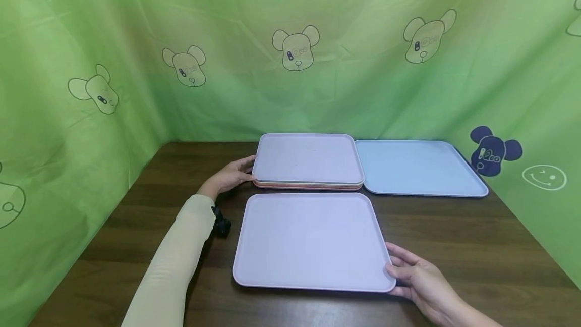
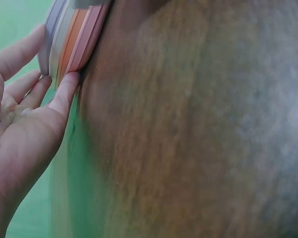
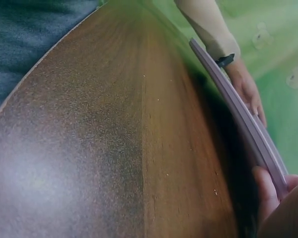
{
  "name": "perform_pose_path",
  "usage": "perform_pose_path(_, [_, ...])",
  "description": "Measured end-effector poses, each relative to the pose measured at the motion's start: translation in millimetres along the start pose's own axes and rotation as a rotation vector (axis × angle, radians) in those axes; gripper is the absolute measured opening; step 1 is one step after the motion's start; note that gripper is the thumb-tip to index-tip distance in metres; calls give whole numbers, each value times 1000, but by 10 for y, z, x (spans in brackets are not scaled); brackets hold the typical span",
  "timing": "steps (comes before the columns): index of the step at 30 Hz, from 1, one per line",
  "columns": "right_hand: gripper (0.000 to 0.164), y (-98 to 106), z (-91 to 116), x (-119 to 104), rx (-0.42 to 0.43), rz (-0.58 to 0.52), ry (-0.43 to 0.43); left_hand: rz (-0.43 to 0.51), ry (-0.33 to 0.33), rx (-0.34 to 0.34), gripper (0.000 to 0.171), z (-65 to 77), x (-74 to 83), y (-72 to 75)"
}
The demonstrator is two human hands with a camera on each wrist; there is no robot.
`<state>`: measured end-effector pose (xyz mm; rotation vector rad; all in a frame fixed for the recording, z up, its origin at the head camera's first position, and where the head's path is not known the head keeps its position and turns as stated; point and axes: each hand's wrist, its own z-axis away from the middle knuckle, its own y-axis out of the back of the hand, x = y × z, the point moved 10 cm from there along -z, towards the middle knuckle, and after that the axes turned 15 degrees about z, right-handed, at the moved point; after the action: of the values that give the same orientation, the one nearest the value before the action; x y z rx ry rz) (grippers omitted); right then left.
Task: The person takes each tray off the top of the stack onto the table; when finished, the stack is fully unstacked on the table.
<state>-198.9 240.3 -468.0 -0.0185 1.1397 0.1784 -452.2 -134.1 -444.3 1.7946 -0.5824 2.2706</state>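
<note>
My right hand point(image 1: 424, 281) pinches the front right corner of a lavender tray point(image 1: 313, 241), thumb at the rim and fingers beneath. In the right wrist view that tray point(image 3: 243, 116) is raised off the table, with dark shadow under it. Behind it lies a stack of trays point(image 1: 308, 160), lavender on top. My left hand point(image 1: 233, 173) touches the stack's left edge with extended fingers. The left wrist view shows the fingertips of this hand point(image 2: 32, 106) at the rims of the stack point(image 2: 72, 42), which are lavender, whitish, orange and pink.
A light blue tray point(image 1: 422, 168) lies right of the stack, against its side. The brown wooden table point(image 1: 490, 246) meets a green curtain point(image 1: 227, 105) with bear-head prints at the back and sides. A black device point(image 1: 221, 222) sits at my left wrist.
</note>
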Motion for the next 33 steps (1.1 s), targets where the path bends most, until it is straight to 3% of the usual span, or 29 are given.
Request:
perform_pose_path(11, [72, -17, -15, 3, 52, 12, -46, -18, -12, -5, 78, 3, -2, -1])
perform_pose_path(24, [71, -98, -57, -73, 66, 11, -39, -4, -13, -13, 78, 20, 27, -17])
perform_pose_path(33, [70, -88, -71, -118, 72, 77, -51, -17, -19, -15, 77, 36, 48, -45])
